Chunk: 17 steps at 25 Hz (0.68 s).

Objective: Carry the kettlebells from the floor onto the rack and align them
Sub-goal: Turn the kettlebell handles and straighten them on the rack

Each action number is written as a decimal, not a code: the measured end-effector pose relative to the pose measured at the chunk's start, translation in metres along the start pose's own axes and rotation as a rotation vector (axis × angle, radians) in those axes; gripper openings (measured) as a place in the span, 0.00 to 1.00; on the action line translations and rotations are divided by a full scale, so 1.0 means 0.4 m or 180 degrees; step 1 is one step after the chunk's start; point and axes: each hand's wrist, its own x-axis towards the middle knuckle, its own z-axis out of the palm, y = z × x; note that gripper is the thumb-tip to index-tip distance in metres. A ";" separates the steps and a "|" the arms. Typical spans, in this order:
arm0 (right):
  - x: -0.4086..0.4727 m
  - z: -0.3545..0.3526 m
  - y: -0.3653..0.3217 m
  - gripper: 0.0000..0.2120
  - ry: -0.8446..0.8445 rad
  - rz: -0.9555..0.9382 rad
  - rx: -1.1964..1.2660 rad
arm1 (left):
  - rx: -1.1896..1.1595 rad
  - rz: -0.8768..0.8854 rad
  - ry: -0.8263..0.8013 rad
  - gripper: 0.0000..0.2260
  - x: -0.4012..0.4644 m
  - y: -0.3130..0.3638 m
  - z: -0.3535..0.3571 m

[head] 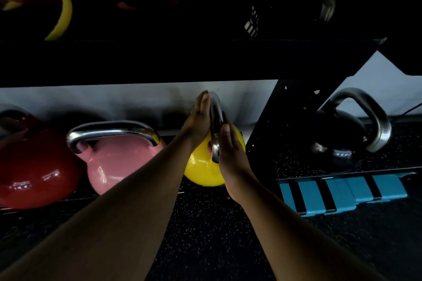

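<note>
A yellow kettlebell (201, 169) with a steel handle stands on the low rack shelf (141, 196), its handle turned edge-on to me. My left hand (199, 118) lies flat against the left side of the handle. My right hand (230, 153) presses flat against the right side, so the handle is held between both palms with the fingers straight. To its left stand a pink kettlebell (109, 164) and a red kettlebell (34, 171) in a row. A black kettlebell (340, 130) sits on the floor right of the rack upright.
The dark upper shelf (182, 61) hangs low over the row. The black rack upright (285, 118) stands just right of the yellow kettlebell. A blue and black striped step (342, 191) lies on the speckled rubber floor (205, 235). A yellow band (65, 11) hangs upper left.
</note>
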 end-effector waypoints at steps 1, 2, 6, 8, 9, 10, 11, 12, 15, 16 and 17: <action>0.001 -0.004 0.004 0.21 0.0033 0.0019 -0.0086 | -0.0077 -0.0004 -0.0015 0.22 0.000 -0.001 0.000; -0.001 -0.006 -0.002 0.21 -0.0002 -0.0014 -0.0204 | -0.0162 -0.0011 0.0009 0.22 0.002 -0.005 0.001; -0.001 -0.018 -0.020 0.21 -0.0138 0.0098 -0.0368 | -0.0351 -0.0083 -0.0007 0.23 0.010 -0.005 0.002; 0.000 -0.019 -0.018 0.21 -0.0104 0.0107 -0.0414 | -0.0235 -0.0133 0.0007 0.22 0.013 -0.007 -0.001; 0.000 -0.018 -0.017 0.21 -0.0082 0.0138 -0.0379 | -0.0133 -0.0162 0.0033 0.22 0.013 -0.007 -0.003; -0.003 -0.018 -0.018 0.21 -0.0059 0.0100 -0.0489 | -0.0005 -0.0195 0.0058 0.22 0.011 -0.005 -0.004; -0.002 -0.020 -0.017 0.21 -0.0059 0.0075 -0.0551 | 0.0133 -0.0229 0.0042 0.22 0.008 0.002 -0.006; -0.003 -0.020 -0.022 0.21 -0.0099 0.0124 -0.0570 | 0.0308 -0.0273 0.0040 0.23 0.003 0.011 -0.010; 0.001 -0.023 -0.059 0.21 -0.0231 0.0225 -0.1028 | 0.0632 -0.0351 -0.0090 0.23 -0.009 0.057 -0.035; 0.004 -0.029 -0.080 0.21 -0.0385 0.0180 -0.1461 | 0.0832 -0.0364 -0.0198 0.25 -0.020 0.068 -0.052; 0.014 -0.035 -0.094 0.22 -0.0548 0.0173 -0.1871 | 0.1150 -0.0314 -0.0267 0.28 -0.030 0.068 -0.075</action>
